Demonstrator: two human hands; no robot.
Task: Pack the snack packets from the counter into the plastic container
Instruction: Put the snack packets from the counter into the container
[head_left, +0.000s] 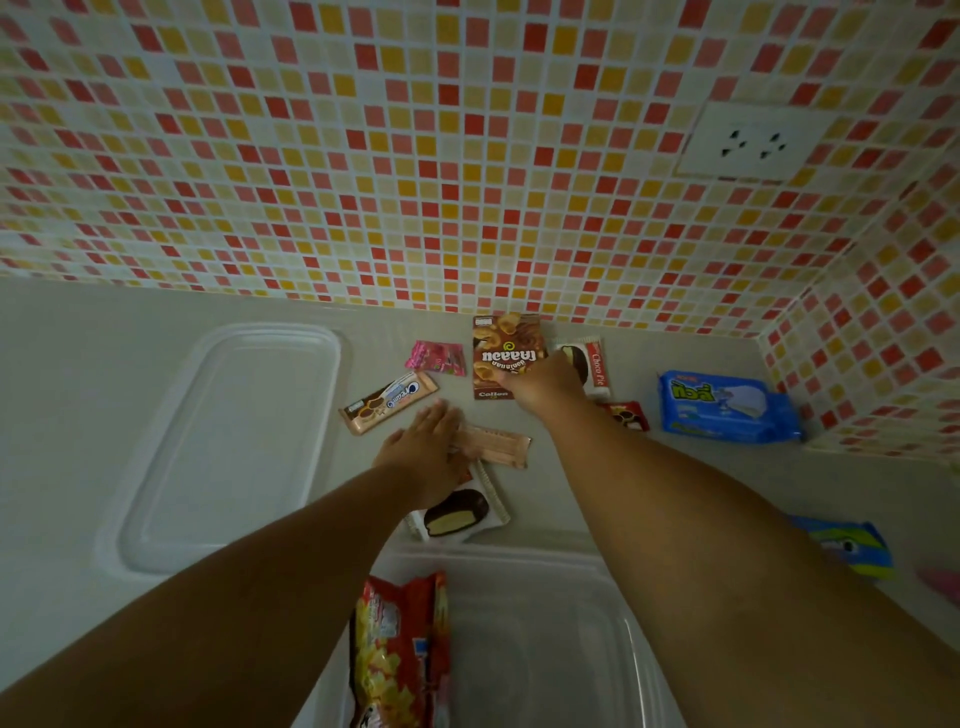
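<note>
Left hand (423, 451) lies flat, fingers straight and together, on a pale brown wafer packet (493, 446) mid-counter; right hand (540, 384) reaches onto the brown Collon snack box (501, 353) at the counter's back edge by the tiled wall, finger state can't tell. Clear plastic container (545, 649) sits at the counter's front edge with a red snack bag (400, 649) inside against its left wall; its clear lid (228, 441) lies on the left of the counter.
</note>
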